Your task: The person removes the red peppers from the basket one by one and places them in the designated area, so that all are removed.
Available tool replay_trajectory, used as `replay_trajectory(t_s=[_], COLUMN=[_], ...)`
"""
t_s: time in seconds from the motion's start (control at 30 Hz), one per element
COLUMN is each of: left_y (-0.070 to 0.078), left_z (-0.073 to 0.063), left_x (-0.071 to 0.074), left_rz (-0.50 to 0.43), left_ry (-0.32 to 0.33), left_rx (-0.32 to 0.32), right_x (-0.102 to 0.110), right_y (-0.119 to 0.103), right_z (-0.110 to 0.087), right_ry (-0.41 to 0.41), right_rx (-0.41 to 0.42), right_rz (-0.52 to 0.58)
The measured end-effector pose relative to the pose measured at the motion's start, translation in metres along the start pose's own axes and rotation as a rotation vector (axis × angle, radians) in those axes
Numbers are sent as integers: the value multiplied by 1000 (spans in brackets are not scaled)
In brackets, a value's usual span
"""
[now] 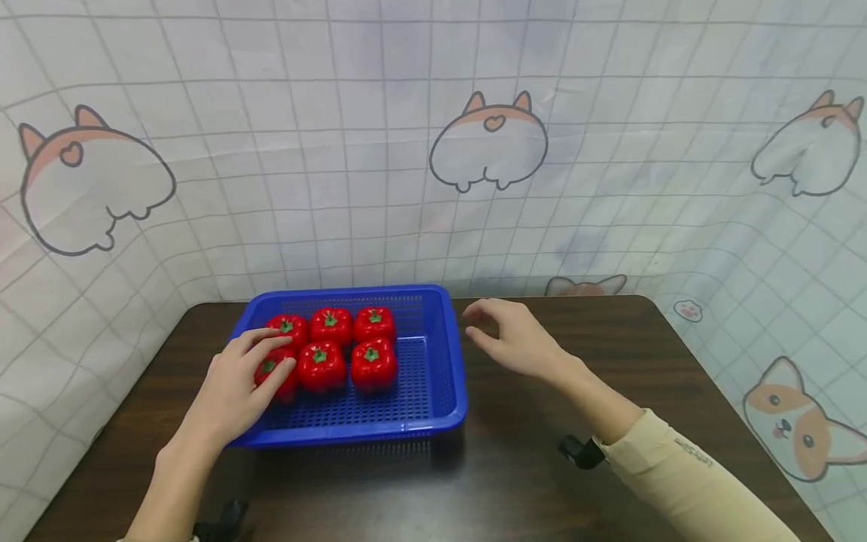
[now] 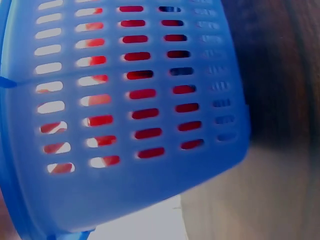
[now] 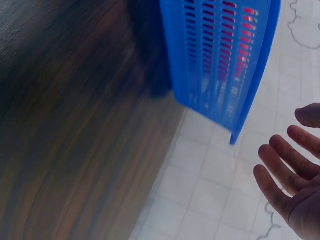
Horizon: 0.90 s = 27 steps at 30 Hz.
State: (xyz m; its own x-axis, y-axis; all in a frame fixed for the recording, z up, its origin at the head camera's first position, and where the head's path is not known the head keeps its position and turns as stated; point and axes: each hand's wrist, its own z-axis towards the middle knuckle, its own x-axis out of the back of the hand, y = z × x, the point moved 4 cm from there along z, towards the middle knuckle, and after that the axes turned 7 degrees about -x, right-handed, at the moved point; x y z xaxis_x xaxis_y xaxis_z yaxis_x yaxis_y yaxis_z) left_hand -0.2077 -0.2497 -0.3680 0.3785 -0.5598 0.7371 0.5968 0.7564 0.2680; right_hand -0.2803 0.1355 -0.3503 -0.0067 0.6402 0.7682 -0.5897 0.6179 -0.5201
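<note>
Several glossy red bell peppers with green stems sit in two rows in a blue plastic basket (image 1: pixel 413 425), mostly toward its left side. My left hand (image 1: pixel 240 380) reaches over the basket's left edge, fingers spread above the front-left bell pepper (image 1: pixel 269 367). Its thumb overlaps that pepper in the head view, and the fingertips lie over the back-left bell pepper (image 1: pixel 287 325). To the right of the basket, my right hand (image 1: pixel 515 335) hovers with loosely bent fingers and nothing in them. The right wrist view shows its fingers (image 3: pixel 285 160) spread beside the basket wall (image 3: pixel 220 65).
The basket stands on a dark wood table (image 1: pixel 542 467), near its back edge. Behind and beside the table hangs a white grid-patterned cloth (image 1: pixel 379 188) with cartoon corgis. Through the basket's slotted side (image 2: pixel 125 110), red shows in the left wrist view.
</note>
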Motion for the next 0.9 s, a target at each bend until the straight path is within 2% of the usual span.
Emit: replay_trajectory(t_s=[0.23,0.43,0.57,0.9], left_y=[-1,-9,-14,-21], left_z=[-10,-24,-34,-51], left_x=[6,13,16,24], left_rz=[-17,-34,-46,-62], left_ry=[56,76,88,143], left_rx=[8,34,68,84], right_x=[-10,-20,-27,-43], right_y=[-22,-38,-49,-74], right_z=[13,28,39,69], right_ry=[-80,-173,-263,-486], right_rx=[25,45,67,143], right_rz=[77,12,-38,-124])
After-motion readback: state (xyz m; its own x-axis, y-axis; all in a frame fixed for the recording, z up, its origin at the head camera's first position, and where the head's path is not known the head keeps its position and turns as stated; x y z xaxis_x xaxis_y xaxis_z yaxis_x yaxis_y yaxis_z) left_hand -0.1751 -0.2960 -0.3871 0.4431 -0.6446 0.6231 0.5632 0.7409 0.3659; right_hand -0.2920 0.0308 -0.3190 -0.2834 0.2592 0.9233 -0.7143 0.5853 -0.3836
